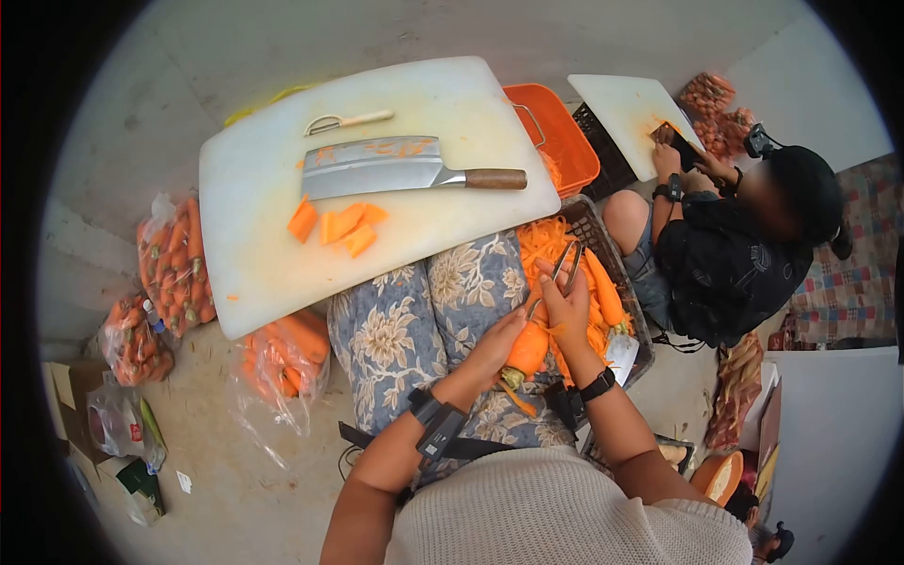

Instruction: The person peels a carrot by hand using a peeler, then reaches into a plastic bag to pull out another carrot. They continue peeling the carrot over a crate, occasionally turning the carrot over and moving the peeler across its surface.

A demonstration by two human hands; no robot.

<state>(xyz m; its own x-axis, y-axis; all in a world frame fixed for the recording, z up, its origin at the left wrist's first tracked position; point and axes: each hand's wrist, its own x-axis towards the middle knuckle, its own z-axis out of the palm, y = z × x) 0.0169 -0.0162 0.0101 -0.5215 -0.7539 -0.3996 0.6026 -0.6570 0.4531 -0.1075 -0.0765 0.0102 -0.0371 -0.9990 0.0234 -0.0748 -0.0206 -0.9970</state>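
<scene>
My left hand (499, 346) is wrapped round a thick orange carrot (528, 349), its green-brown stem end tilted down toward me. My right hand (567, 306) grips a metal peeler (575, 261), whose far end reaches the carrot's upper part. Both hands are above my lap, beside a black crate (644, 341) holding carrot peelings (540, 247) and whole carrots (605, 289). Ahead of my knees is a white cutting board (254, 188). On it lie a cleaver (377, 168) with a wooden handle, a second peeler (348, 121) and several cut carrot pieces (342, 222).
An orange bin (576, 141) stands beyond the board's right end. Bags of carrots (177, 264) lie on the left, with another bag (285, 358) near my knees. To the right a seated person (744, 254) holds a dark phone-like object (676, 143) by another white board (617, 104).
</scene>
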